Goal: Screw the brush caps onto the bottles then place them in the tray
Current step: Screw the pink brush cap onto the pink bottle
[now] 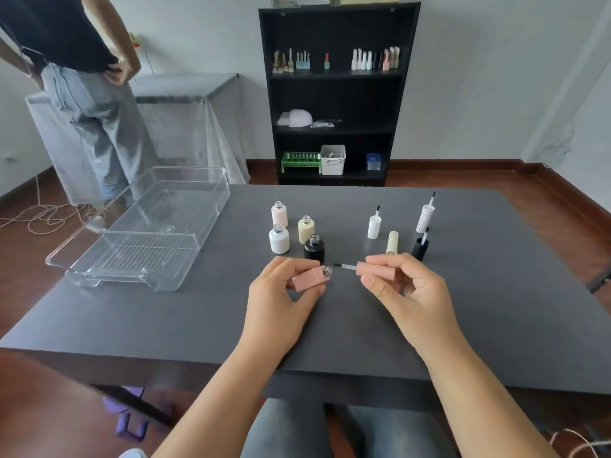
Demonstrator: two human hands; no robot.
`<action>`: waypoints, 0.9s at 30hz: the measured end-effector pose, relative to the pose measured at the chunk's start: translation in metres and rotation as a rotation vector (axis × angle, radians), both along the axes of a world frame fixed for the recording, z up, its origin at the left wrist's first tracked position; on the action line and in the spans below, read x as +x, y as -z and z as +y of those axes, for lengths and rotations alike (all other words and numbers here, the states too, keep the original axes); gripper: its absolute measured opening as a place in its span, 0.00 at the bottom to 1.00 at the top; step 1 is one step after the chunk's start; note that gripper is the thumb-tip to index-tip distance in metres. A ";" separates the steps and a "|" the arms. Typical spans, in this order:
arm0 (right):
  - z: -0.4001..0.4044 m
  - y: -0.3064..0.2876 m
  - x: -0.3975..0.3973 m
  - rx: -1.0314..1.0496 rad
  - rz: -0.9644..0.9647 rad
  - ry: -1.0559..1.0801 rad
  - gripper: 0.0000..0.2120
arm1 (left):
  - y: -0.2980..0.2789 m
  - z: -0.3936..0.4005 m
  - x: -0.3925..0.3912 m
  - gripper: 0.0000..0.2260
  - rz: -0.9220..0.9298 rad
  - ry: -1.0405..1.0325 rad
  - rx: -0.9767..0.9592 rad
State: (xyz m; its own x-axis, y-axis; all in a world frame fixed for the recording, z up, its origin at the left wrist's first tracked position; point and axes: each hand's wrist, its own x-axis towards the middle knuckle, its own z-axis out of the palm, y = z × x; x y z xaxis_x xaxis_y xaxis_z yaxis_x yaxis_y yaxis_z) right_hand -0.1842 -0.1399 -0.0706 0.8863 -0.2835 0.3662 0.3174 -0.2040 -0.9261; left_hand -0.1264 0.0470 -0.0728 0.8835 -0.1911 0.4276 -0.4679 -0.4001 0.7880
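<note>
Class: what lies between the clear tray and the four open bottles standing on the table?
Nothing: the head view shows bare grey table between the clear tray and the four open bottles.

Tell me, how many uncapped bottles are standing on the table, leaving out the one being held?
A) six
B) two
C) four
C: a pale pink bottle, a white bottle, a cream bottle and a black bottle stand open-necked on the table, while the left hand holds a fifth, the pink bottle.
</note>
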 end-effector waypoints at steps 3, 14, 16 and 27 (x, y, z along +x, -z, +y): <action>-0.003 0.000 -0.002 0.010 0.015 -0.066 0.10 | -0.002 -0.001 -0.002 0.12 -0.014 -0.010 0.005; -0.002 0.000 -0.002 -0.048 0.049 -0.094 0.08 | -0.004 -0.001 -0.003 0.12 0.004 -0.014 0.051; -0.002 0.001 -0.001 -0.063 0.058 -0.096 0.08 | -0.005 -0.001 -0.003 0.12 0.002 -0.010 0.056; 0.002 0.003 0.002 -0.132 0.104 -0.071 0.08 | -0.006 -0.001 -0.006 0.11 -0.031 0.003 0.107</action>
State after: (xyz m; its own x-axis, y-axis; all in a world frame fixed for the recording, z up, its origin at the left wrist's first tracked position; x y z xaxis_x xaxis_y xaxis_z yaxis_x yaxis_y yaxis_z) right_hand -0.1821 -0.1383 -0.0734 0.9373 -0.1746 0.3016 0.2395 -0.3062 -0.9214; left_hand -0.1320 0.0457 -0.0665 0.8694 -0.2398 0.4319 -0.4929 -0.4795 0.7260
